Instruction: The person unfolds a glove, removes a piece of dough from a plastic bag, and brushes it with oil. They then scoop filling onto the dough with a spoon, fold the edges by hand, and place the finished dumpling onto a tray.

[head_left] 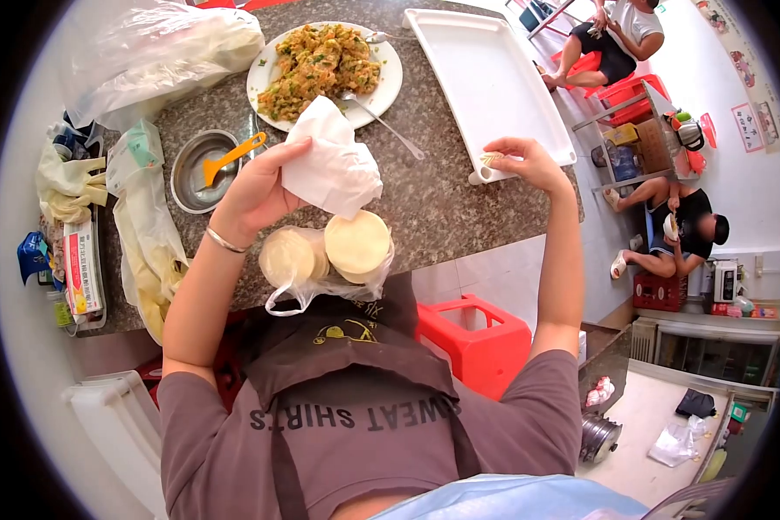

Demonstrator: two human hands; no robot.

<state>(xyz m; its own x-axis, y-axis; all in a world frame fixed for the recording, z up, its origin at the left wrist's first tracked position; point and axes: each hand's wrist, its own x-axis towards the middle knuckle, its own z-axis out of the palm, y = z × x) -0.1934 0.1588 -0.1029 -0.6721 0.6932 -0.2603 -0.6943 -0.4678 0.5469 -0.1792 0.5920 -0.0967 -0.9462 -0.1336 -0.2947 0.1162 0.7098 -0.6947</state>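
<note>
My left hand (pixel 267 186) grips a crumpled white paper tissue (pixel 334 165) above the front of the counter. Right below it, round pale dough wrappers (pixel 357 244) sit in two stacks in an open clear plastic bag (pixel 288 299). At the near right corner of the white tray (pixel 494 82), my right hand (pixel 533 165) pinches a small pale folded piece (pixel 491 159) that looks like a dumpling; the fingers partly cover it. Beyond the tissue is a white plate (pixel 393 80) heaped with chopped filling (pixel 316 65), and a metal spoon (pixel 386 124) rests on its edge.
A metal bowl (pixel 182 182) with an orange-handled tool (pixel 234 159) stands left of my left hand. Plastic bags (pixel 165 56) lie at the back left, and plastic gloves (pixel 143 251) nearer. A red stool (pixel 477 334) is under the counter edge. Two people sit at the right.
</note>
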